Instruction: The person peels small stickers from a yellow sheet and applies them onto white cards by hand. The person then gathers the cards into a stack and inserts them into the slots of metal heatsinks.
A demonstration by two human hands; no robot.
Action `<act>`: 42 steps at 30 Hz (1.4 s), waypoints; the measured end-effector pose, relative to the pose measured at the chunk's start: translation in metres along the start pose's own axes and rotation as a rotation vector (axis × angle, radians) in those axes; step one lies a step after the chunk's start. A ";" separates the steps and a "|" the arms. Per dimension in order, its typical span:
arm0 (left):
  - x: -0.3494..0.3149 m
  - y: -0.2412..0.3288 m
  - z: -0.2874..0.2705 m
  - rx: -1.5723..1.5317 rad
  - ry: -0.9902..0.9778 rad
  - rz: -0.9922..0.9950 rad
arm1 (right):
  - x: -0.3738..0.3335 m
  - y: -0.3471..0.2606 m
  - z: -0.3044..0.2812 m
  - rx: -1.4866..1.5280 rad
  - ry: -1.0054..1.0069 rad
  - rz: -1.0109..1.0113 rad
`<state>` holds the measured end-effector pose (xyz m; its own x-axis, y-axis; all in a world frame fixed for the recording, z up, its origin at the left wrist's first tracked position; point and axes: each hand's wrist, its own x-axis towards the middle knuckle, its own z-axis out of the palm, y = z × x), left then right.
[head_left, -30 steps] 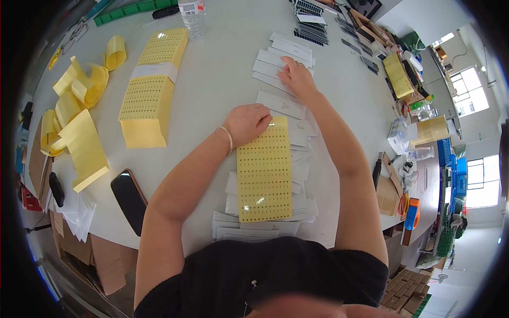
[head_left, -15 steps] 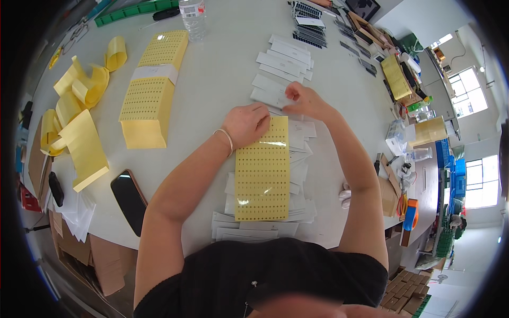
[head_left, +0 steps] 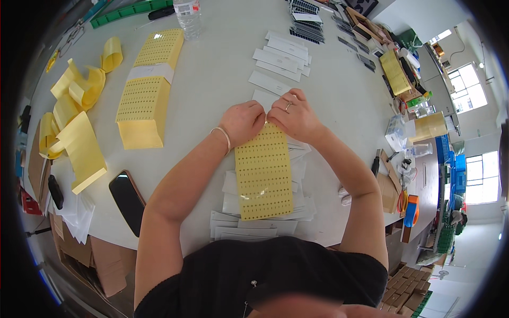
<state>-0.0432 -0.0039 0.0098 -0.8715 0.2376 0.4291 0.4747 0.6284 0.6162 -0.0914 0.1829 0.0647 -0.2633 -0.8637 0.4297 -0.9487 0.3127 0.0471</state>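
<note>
"Bright windows show at the far right of the room, and a pale surface fills much of the head view," the first speaker says.

"Where is the yellow sheet, the one with lines of small dark marks?"

"On the surface, close in front of the person's black top. It lies over a spread of white slips that poke out past its sides and lower edge."

"And the hands?"

"Both are at its top edge, just beside each other. The left hand, with a bracelet at the wrist, is at the upper left corner; the right hand, wearing a ring, is at the upper right."

"Is either grip closed on something?"

"Fingers on both sides are bent inward, but the tips are partly hidden, so one cannot tell what either grip pinches, if anything."

"What lies farther off?"

"Overlapping white cards run away beyond the right hand, toward a pile of dark gridded pieces."

"Over on the left?"

"A yellow stack with a white band around it, curled yellow strips beside that, a phone near the left forearm, and a clear bottle by the stack's far end."
</note>
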 end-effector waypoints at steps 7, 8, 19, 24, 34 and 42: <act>0.000 -0.002 0.001 -0.017 -0.002 -0.011 | 0.005 0.069 0.036 0.442 0.070 0.768; 0.001 -0.003 0.002 -0.010 -0.013 -0.020 | 0.004 0.073 0.041 0.438 0.072 0.767; 0.000 -0.006 0.004 0.036 -0.006 0.058 | -0.001 0.078 0.033 0.127 -0.146 0.522; -0.002 -0.002 0.001 0.127 0.009 0.090 | 0.002 0.076 0.023 0.272 -0.234 0.746; 0.000 0.002 -0.004 0.104 0.088 0.085 | -0.001 0.028 -0.013 0.796 -0.147 0.678; 0.000 -0.003 0.000 0.097 0.088 0.017 | 0.005 0.008 0.007 0.140 0.012 0.082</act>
<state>-0.0449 -0.0054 0.0081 -0.8469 0.1855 0.4983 0.4717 0.6946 0.5431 -0.1018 0.1786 0.0610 -0.3394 -0.8323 0.4382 -0.9395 0.3230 -0.1143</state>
